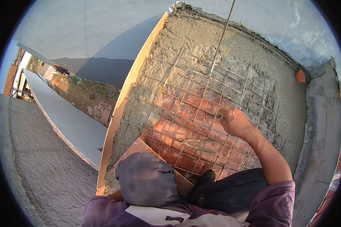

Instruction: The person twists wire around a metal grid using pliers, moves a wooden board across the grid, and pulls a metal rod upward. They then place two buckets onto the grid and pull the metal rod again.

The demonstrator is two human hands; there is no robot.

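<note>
My right hand (pixel 235 122) is closed above the middle of the rebar grid (pixel 193 122), thumb and fingertips pressed together at a bar. What they pinch, if anything, is too small to make out. My left hand is out of sight; only a bit of forearm shows beside my bent knee (pixel 146 179). Just below the right hand, a long metal tool (pixel 201 143) with two tapering arms and yellow spots lies on the bars. Reddish, wet-looking boards (pixel 170 130) show beneath the grid's near part. Grey wet concrete (pixel 201 36) covers the far part and partly buries the bars.
A curved wooden form board (pixel 130 87) edges the slab on the left, with a drop beyond it. One long rod (pixel 222 38) rises toward the back wall (pixel 269 22). A red brick piece (pixel 300 76) sits at the right corner. A short board (pixel 140 145) lies by my knee.
</note>
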